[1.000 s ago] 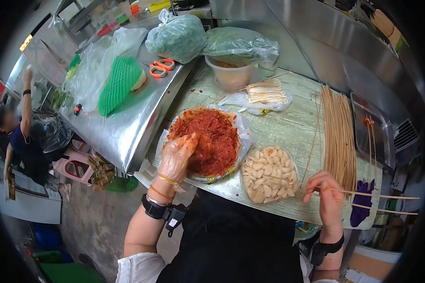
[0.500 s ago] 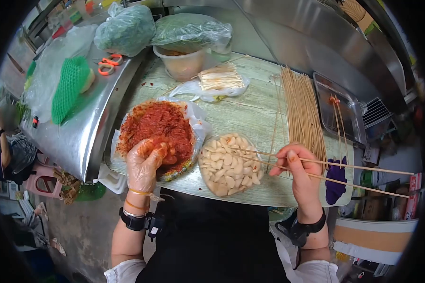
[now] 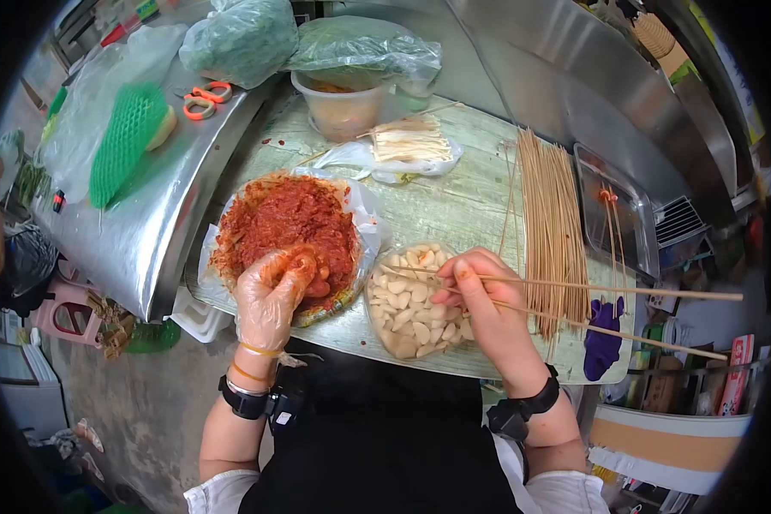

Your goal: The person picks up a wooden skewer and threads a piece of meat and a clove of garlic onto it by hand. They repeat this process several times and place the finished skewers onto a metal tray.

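Observation:
My left hand (image 3: 274, 295), in a clear plastic glove smeared with red sauce, is closed at the near edge of a heap of red paste (image 3: 283, 218) on a plastic-lined container. Whether a coated piece sits between its fingers I cannot make out. My right hand (image 3: 488, 313) is bare and pinches two long wooden skewers (image 3: 625, 289), their thin ends pointing left toward the gloved hand. Beneath those ends and the right fingers lies a container of pale, clove-like pieces (image 3: 403, 308), partly hidden by the hand.
A bundle of skewers (image 3: 552, 223) lies right, beside a metal tray (image 3: 595, 176) with loaded skewers and a purple cloth (image 3: 604, 347). Enoki-like strands (image 3: 411, 141) rest on plastic behind. A tub (image 3: 343, 111), orange-handled scissors (image 3: 201, 107) and green netting (image 3: 128, 141) are farther back.
My right hand has moved left with the skewers and is now over the right side of the pale pieces. My left hand stays closed by the red paste. The view has shifted slightly.

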Tool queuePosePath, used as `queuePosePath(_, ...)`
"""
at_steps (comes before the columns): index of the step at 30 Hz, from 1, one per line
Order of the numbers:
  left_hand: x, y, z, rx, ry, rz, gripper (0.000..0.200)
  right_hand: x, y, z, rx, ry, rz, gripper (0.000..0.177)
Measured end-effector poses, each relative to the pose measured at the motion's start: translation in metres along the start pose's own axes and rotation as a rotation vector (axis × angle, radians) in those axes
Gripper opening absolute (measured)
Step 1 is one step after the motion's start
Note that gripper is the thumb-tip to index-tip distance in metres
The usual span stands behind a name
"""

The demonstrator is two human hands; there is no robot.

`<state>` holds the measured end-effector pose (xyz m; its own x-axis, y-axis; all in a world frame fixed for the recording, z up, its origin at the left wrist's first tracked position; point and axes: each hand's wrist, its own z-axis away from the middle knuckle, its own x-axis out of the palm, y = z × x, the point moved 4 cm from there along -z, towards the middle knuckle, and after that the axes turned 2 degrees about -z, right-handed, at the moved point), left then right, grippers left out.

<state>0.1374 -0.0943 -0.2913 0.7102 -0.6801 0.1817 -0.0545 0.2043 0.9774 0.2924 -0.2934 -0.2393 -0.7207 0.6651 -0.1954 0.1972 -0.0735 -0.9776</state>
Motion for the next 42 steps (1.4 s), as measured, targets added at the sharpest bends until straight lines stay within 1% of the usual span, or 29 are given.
queuePosePath(4, -0.002, -0.001, 0.000, 0.003, -0.006, -0.009, 0.022, -0.002, 0.006, 0.000, 0.015, 0.019, -0.063, 0.025)
queuePosePath(6, -0.004, 0.000, 0.000, -0.006, -0.004, 0.017, 0.022, -0.018, 0.009, 0.004, 0.146, 0.156, -0.275, 0.026)
queuePosePath(7, -0.006, 0.000, 0.001, -0.035, -0.042, 0.079, 0.024, -0.024, 0.009, 0.005, 0.139, 0.154, -0.270, 0.026)
queuePosePath(8, -0.005, 0.000, 0.001, -0.063, -0.081, 0.141, 0.027, -0.032, 0.011, 0.006, 0.144, 0.200, -0.410, 0.027)
queuePosePath(9, -0.003, 0.004, 0.002, -0.053, -0.077, 0.143, 0.027, -0.037, 0.014, 0.007, 0.148, 0.241, -0.554, 0.028)
queuePosePath(10, 0.007, 0.008, 0.005, -0.059, -0.172, 0.194, 0.030, -0.038, 0.017, 0.007, 0.166, 0.223, -0.627, 0.030)
queuePosePath(11, 0.016, 0.011, 0.009, -0.065, -0.264, 0.242, 0.034, -0.035, 0.018, 0.006, 0.162, 0.210, -0.630, 0.030)
queuePosePath(12, 0.023, 0.010, 0.011, -0.076, -0.372, 0.305, 0.041, -0.029, 0.018, 0.006, 0.179, 0.177, -0.743, 0.030)
queuePosePath(13, 0.030, 0.012, 0.015, -0.139, -0.396, 0.359, 0.043, -0.024, 0.019, 0.005, 0.196, 0.142, -0.856, 0.029)
queuePosePath(15, 0.042, 0.017, 0.026, -0.234, -0.466, 0.503, 0.043, -0.009, 0.019, 0.006, 0.215, 0.093, -0.885, 0.029)
queuePosePath(16, 0.041, 0.017, 0.028, -0.229, -0.458, 0.498, 0.043, -0.002, 0.020, 0.006, 0.237, 0.059, -0.910, 0.029)
queuePosePath(18, 0.042, 0.012, 0.030, -0.261, -0.532, 0.617, 0.043, 0.005, 0.023, 0.005, 0.232, 0.042, -0.928, 0.029)
queuePosePath(19, 0.040, 0.008, 0.031, -0.260, -0.529, 0.614, 0.043, 0.007, 0.023, 0.005, 0.226, 0.033, -0.938, 0.029)
queuePosePath(22, 0.033, 0.004, 0.033, -0.234, -0.504, 0.591, 0.045, 0.008, 0.023, 0.007, 0.237, 0.029, -0.883, 0.030)
queuePosePath(24, 0.030, 0.004, 0.035, -0.233, -0.434, 0.440, 0.045, 0.005, 0.021, 0.008, 0.225, 0.037, -0.855, 0.030)
queuePosePath(25, 0.029, 0.005, 0.035, -0.234, -0.432, 0.440, 0.045, 0.002, 0.021, 0.008, 0.210, 0.047, -0.823, 0.030)
queuePosePath(27, 0.028, 0.004, 0.035, -0.343, -0.446, 0.602, 0.042, 0.001, 0.021, 0.009, 0.212, 0.044, -0.829, 0.030)
queuePosePath(28, 0.029, 0.005, 0.036, -0.345, -0.447, 0.603, 0.042, 0.000, 0.021, 0.009, 0.213, 0.042, -0.836, 0.030)
queuePosePath(31, 0.031, 0.012, 0.040, -0.325, -0.468, 0.581, 0.040, 0.004, 0.021, 0.009, 0.247, 0.037, -0.834, 0.029)
queuePosePath(33, 0.030, 0.013, 0.041, -0.316, -0.414, 0.478, 0.036, 0.002, 0.024, 0.009, 0.226, 0.034, -0.827, 0.029)
queuePosePath(37, 0.024, 0.007, 0.040, -0.314, -0.447, 0.457, 0.041, 0.000, 0.018, 0.011, 0.191, 0.054, -0.800, 0.028)
queuePosePath(38, 0.023, 0.005, 0.038, -0.283, -0.418, 0.499, 0.040, 0.001, 0.015, 0.013, 0.189, 0.051, -0.802, 0.028)
queuePosePath(40, 0.022, -0.002, 0.034, -0.246, -0.384, 0.536, 0.038, -0.002, 0.002, 0.018, 0.039, 0.159, -0.732, 0.027)
queuePosePath(41, 0.020, -0.005, 0.031, -0.206, -0.332, 0.672, 0.036, 0.000, 0.000, 0.020, 0.036, 0.153, -0.736, 0.027)
queuePosePath(42, 0.019, -0.007, 0.029, -0.165, -0.280, 0.807, 0.033, 0.002, -0.006, 0.023, -0.054, 0.138, -0.621, 0.027)
